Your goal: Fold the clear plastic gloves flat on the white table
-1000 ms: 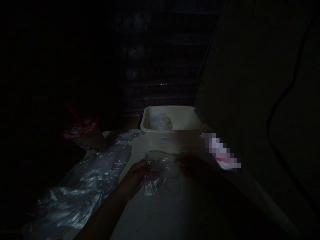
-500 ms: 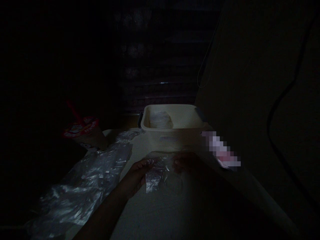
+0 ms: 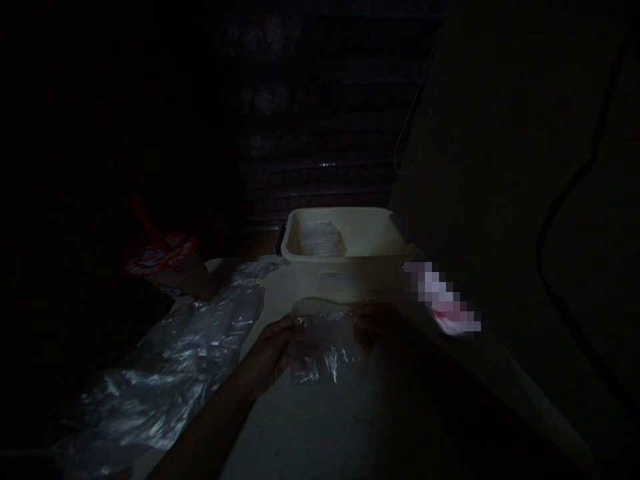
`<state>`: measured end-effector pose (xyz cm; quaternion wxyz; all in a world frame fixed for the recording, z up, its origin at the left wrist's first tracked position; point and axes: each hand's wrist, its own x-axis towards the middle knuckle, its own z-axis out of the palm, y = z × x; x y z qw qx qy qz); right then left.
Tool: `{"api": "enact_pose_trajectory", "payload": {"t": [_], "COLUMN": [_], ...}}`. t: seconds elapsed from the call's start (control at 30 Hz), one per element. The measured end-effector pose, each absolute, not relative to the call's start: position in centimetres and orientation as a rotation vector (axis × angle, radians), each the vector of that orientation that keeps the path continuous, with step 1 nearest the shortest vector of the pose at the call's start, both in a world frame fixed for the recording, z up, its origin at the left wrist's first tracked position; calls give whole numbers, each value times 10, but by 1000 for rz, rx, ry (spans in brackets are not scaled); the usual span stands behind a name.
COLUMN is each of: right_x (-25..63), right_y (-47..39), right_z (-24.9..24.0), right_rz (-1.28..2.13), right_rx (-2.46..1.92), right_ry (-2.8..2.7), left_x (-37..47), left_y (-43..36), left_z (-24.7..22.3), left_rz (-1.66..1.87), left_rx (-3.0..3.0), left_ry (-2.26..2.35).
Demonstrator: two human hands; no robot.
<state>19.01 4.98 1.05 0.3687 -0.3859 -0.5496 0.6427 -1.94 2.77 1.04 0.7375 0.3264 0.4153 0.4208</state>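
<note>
The scene is very dark. A small clear plastic bag (image 3: 325, 350) is spread between my two hands above the pale table (image 3: 295, 437). My left hand (image 3: 273, 350) pinches its left edge near the top. At its upper right corner, the fingers of my right hand (image 3: 373, 323) are closed on the plastic, in deep shadow. Beyond my hands stands a cream plastic bin (image 3: 345, 273) with a stack of clear plastic (image 3: 323, 239) inside. More crumpled clear plastic (image 3: 175, 363) lies along the left side of the table.
A cup (image 3: 173, 267) with a red patterned lid and a red straw stands at the left. Right of the bin lies a blurred-out pink and white item (image 3: 443, 300). A dark cable (image 3: 543, 233) hangs along the right wall.
The small bag, bunched near my left hand before, is now stretched wide between both hands. My right hand has moved slightly to the right and now holds its edge.
</note>
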Motion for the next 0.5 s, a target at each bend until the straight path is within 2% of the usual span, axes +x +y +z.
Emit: {"api": "enact_pose_trajectory", "payload": {"t": [0.27, 0.5], "right_x": [193, 194], "right_y": [48, 49], "right_z": [10, 15], "right_rz": [1741, 1646], "right_rx": [-912, -1061], "right_ry": [-1218, -1226], "left_x": [-21, -23], "left_y": [28, 28], "left_z": [12, 9], "left_rz": [940, 928], "left_rx": [677, 816], "left_ry": [913, 1026]}}
